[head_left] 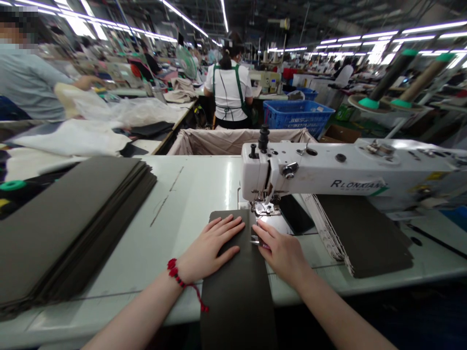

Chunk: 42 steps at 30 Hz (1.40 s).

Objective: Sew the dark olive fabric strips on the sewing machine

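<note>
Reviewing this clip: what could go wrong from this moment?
The right hand sits close to the sewing machine's presser foot, so fingers could be caught if the needle runs. The olive fabric strip hangs over the sewing table; its weight might drag it askew under the left hand.

The long fabric strip (237, 301) is a dark olive colour, nearly grey-brown, and has no pattern. The stacked fabric pieces (69, 228) at the left show the same plain colour. The sewing machine (328, 167) is white, with black letters (355, 184) on its arm. On the left wrist (181, 274) is a bracelet (174, 268) of red beads and red cord. The work table (189, 204) is a very pale green. Farther away, a plastic crate (297, 116) is bright blue with a grid pattern, and a co-worker's shirt (226, 92) is white, crossed by green apron straps (239, 85).
</note>
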Each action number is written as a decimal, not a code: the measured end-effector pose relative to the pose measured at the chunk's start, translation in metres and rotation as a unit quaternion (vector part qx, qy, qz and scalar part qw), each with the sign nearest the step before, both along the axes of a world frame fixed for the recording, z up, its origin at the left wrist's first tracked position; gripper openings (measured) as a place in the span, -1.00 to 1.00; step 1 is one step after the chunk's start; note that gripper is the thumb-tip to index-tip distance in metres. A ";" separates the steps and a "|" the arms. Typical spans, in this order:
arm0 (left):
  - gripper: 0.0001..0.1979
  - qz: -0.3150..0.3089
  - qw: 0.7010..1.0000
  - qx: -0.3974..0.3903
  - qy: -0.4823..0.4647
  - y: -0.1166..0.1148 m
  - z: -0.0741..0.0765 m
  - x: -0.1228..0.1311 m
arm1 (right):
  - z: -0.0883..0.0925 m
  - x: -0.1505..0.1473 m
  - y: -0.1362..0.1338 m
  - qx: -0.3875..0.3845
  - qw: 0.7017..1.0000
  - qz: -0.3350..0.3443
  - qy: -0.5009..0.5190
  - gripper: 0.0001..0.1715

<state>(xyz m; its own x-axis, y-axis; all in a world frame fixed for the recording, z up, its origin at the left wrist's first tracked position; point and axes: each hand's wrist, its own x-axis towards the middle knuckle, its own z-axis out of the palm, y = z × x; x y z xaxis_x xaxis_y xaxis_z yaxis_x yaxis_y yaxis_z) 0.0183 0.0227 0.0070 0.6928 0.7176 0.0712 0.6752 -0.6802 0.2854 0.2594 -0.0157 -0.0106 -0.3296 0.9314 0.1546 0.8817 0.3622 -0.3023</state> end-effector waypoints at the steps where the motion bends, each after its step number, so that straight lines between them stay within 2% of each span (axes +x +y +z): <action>1: -0.44 -0.001 1.000 -0.001 0.000 0.000 0.000 0.000 | 0.000 0.000 0.000 -0.001 1.000 -0.001 0.000 -0.42; 9: -0.44 -0.002 1.000 -0.003 -0.011 0.002 0.000 0.001 | 0.002 -0.001 -0.001 -0.006 1.000 -0.005 0.001 -0.42; 21: -0.46 0.030 1.000 -0.004 0.001 0.001 -0.003 0.001 | 0.003 0.000 0.000 -0.010 1.000 -0.006 0.002 -0.45; 42: -0.48 0.035 0.999 -0.010 -0.009 0.000 0.000 0.001 | 0.003 0.000 0.000 -0.004 1.000 -0.004 0.006 -0.46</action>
